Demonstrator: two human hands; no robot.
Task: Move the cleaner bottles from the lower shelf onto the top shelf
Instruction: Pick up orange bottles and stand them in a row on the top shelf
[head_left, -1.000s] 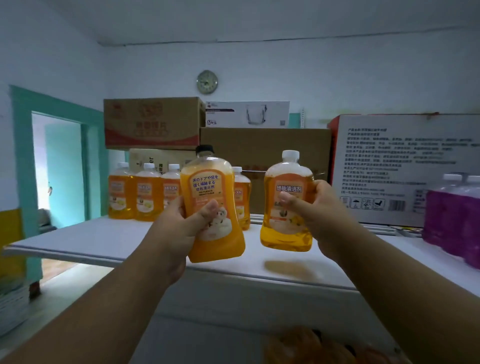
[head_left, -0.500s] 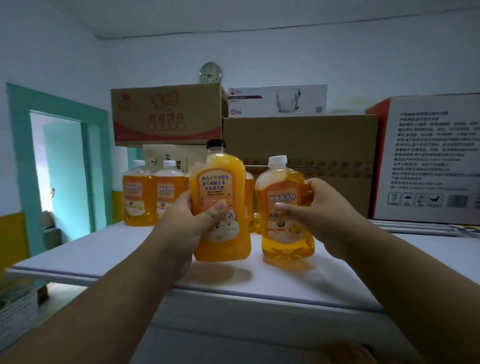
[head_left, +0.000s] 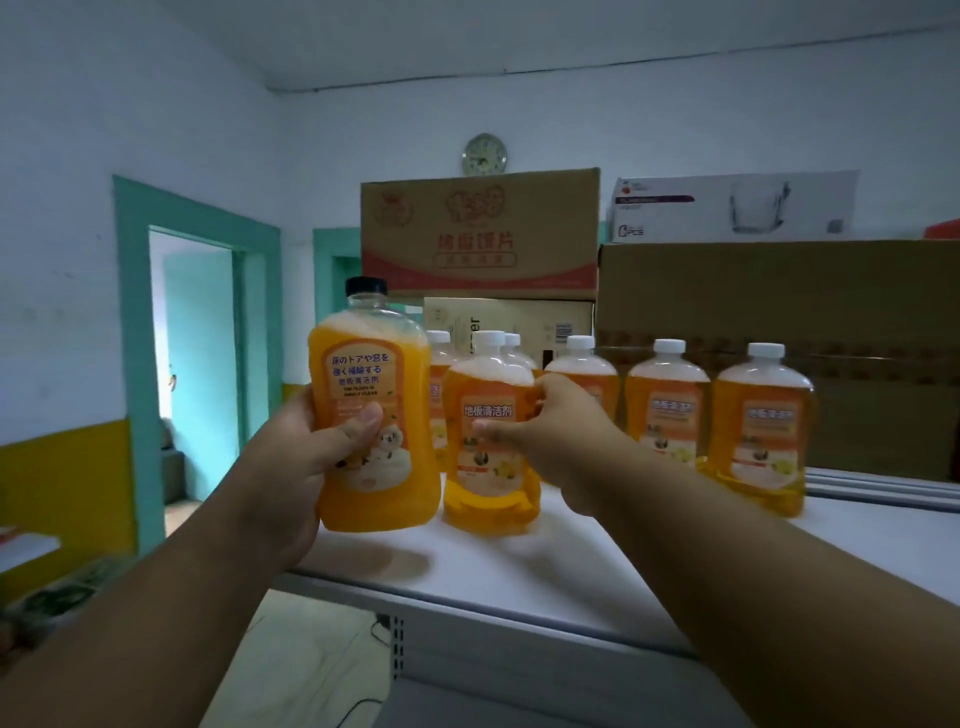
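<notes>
My left hand (head_left: 306, 462) grips a large orange cleaner bottle with a black cap (head_left: 371, 410), held at the left end of the white top shelf (head_left: 519, 571), its base at or just above the surface. My right hand (head_left: 550, 436) grips a smaller orange bottle with a white cap (head_left: 485, 441) that stands on the shelf right beside it. Behind and to the right, several more white-capped orange bottles (head_left: 758, 426) stand in a row on the shelf.
Cardboard boxes (head_left: 478, 234) are stacked along the back of the shelf, with a large brown box (head_left: 831, 312) at the right and a white box (head_left: 727, 208) on top. A green-framed doorway (head_left: 192, 364) opens at the left. A clock (head_left: 484, 154) hangs on the wall.
Both hands carried their bottles left along the shelf and lower; the white-capped bottle now rests on the surface. The view swung left, showing more of the bottle row.
</notes>
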